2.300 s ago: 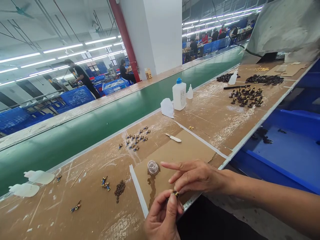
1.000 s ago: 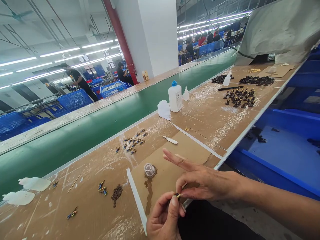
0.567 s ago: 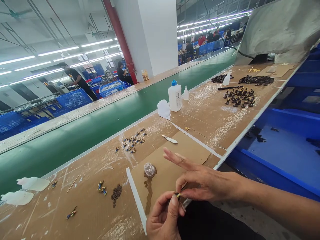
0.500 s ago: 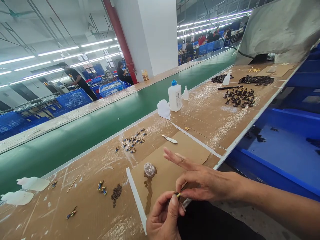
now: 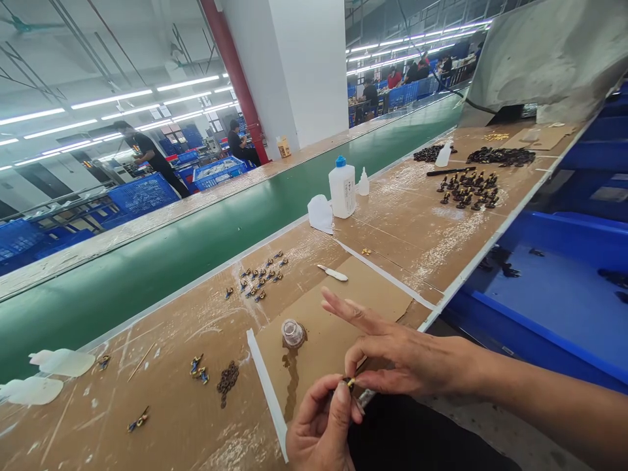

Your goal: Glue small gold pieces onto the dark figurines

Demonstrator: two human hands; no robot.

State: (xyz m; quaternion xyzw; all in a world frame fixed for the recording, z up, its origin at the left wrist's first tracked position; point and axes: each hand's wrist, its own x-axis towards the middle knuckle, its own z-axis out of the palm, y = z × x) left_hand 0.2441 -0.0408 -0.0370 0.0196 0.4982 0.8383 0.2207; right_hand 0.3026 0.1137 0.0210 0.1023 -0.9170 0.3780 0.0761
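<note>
My left hand (image 5: 321, 432) pinches a tiny dark and gold part (image 5: 348, 383) between thumb and finger at the bench's near edge. My right hand (image 5: 397, 356) meets it from the right, thumb and forefinger on the same part, the other fingers spread. Just beyond them a small clear cap (image 5: 293, 333) sits on a cardboard sheet (image 5: 353, 294) above a dark wet stain. A pile of small dark rings (image 5: 228, 377) and a few blue and gold figures (image 5: 199, 367) lie to the left.
A cluster of several small figures (image 5: 260, 275) and a white tool (image 5: 332, 273) lie farther out. A white bottle (image 5: 342, 186) with a blue cap stands by the green conveyor belt (image 5: 196, 242). Dark parts (image 5: 466, 190) cover the far bench. A blue bin (image 5: 554, 294) sits at right. Other people work in the background.
My hands stay together on the small part. The right hand's fingers have lifted and spread a little; the view has shifted slightly.
</note>
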